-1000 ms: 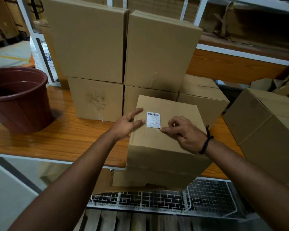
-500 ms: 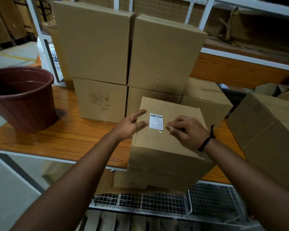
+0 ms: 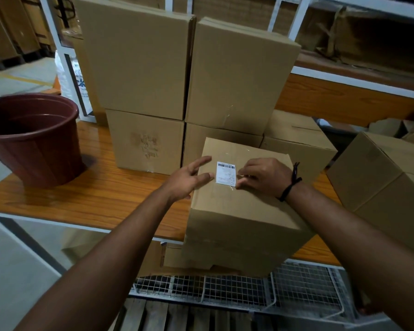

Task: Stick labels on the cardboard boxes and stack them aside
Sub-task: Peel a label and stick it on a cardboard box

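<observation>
A brown cardboard box (image 3: 237, 211) stands at the front edge of the wooden table (image 3: 93, 194), right before me. A white label (image 3: 225, 173) with a barcode lies flat on its top. My left hand (image 3: 189, 177) rests on the box's top left edge, fingers straight, the tips just left of the label. My right hand (image 3: 263, 175), a black band on its wrist, has curled fingers whose tips pinch at the label's right edge.
Two stacks of larger boxes (image 3: 139, 58) (image 3: 237, 75) rise right behind. A low box (image 3: 296, 142) sits behind on the right, and a big tilted box (image 3: 380, 177) stands at far right. At left is a brown bucket (image 3: 34, 139). A wire basket (image 3: 237, 287) lies below the table.
My right hand has slid from the label's lower corner up along its right edge. The left hand has stayed on the box's top edge. The box has not moved.
</observation>
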Demonstrator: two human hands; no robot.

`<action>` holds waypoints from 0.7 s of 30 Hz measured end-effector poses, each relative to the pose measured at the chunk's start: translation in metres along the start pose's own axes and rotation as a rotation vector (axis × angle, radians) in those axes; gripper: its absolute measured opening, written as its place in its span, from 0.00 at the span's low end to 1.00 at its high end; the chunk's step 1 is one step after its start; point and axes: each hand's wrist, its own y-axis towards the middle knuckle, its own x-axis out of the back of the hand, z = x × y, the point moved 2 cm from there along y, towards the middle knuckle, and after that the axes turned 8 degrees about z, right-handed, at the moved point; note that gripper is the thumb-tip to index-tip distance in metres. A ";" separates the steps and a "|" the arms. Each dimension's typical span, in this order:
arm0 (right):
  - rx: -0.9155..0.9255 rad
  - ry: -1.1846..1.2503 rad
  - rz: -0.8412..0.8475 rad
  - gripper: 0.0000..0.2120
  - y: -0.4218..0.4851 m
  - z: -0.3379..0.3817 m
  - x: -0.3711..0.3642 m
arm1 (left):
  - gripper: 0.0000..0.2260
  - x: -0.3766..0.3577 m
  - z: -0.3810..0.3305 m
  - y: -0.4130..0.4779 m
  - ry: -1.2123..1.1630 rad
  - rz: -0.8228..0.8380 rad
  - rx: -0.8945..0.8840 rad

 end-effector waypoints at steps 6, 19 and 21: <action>0.078 -0.031 -0.016 0.25 -0.002 0.001 -0.006 | 0.26 0.000 0.000 0.001 0.004 0.006 -0.006; 0.143 -0.117 -0.069 0.23 -0.007 0.005 -0.010 | 0.25 -0.001 -0.001 0.000 0.007 0.010 -0.008; 0.157 -0.137 -0.054 0.21 -0.007 0.008 -0.009 | 0.25 -0.001 -0.001 0.000 0.006 0.004 -0.002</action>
